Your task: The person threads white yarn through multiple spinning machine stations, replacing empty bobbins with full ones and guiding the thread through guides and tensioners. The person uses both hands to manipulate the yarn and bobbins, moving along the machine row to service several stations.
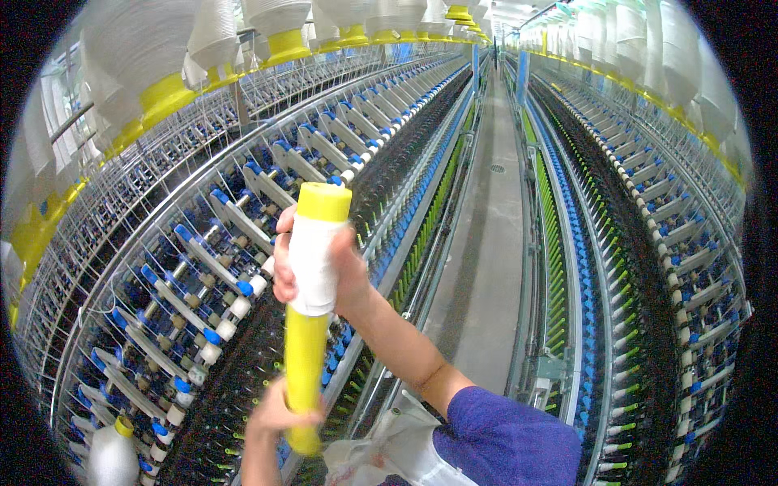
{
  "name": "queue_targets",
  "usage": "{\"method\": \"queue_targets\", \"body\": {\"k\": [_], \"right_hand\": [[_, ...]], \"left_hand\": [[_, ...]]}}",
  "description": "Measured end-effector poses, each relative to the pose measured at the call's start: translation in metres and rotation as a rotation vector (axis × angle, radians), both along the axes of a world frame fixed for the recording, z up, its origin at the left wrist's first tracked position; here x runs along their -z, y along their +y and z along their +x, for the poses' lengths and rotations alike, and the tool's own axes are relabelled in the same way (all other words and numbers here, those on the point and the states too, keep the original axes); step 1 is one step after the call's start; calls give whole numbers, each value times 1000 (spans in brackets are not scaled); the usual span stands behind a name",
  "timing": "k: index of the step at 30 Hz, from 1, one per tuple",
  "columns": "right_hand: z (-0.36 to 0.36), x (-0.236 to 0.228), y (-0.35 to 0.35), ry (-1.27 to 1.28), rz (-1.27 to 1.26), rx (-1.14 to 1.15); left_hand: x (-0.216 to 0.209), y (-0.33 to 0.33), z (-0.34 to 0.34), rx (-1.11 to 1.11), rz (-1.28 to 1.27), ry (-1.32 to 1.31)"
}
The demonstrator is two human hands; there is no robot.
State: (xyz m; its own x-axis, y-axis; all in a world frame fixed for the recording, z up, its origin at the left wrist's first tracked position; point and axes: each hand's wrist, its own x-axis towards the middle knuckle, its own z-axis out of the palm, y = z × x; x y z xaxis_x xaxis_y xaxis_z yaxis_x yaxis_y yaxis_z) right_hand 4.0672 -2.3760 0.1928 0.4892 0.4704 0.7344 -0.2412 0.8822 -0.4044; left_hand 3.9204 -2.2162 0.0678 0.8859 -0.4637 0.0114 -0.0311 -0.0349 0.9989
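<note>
I have the spinning frame behind the yellow tube. White yarn covers the tube's upper part; the lower length is bare, so I judge it partly filled. Around the tube, my right hand grasps the yarn; my left hand, blurred, grips lower down. The tube hides my right palm.

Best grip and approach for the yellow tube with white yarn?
Probably the yellow tube by its bare lower length, from the left: slim, straight, clear of the white yarn. The left hand wraps it there; the right hand holds higher.
</note>
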Motion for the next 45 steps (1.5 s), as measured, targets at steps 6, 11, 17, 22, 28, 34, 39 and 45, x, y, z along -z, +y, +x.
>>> {"method": "queue_targets", "body": {"k": [6,11,17,22,28,34,39,45], "right_hand": [[0,-6,-2,-134,41,-12],[-6,-9,-7,-125,-68,-23],[0,-15,-16,-83,29,-181],[15,-32,-25,-111,233,-315],[15,-34,-27,-157,149,518],[19,-18,-39,-107,-91,931],[38,-34,-66,308,-259,1131],[70,21,-67,-15,-195,1515]], "left_hand": [[14,8,-4,-180,402,-92],[-3,1,-5,-391,445,-193],[-19,-9,-5,-57,284,-104],[-16,-9,-3,138,139,-61],[-4,-12,10,-161,331,-165],[16,-33,10,-576,374,-158],[1,5,31,-915,1074,-824],[-40,177,93,-1155,1832,-773]]}}
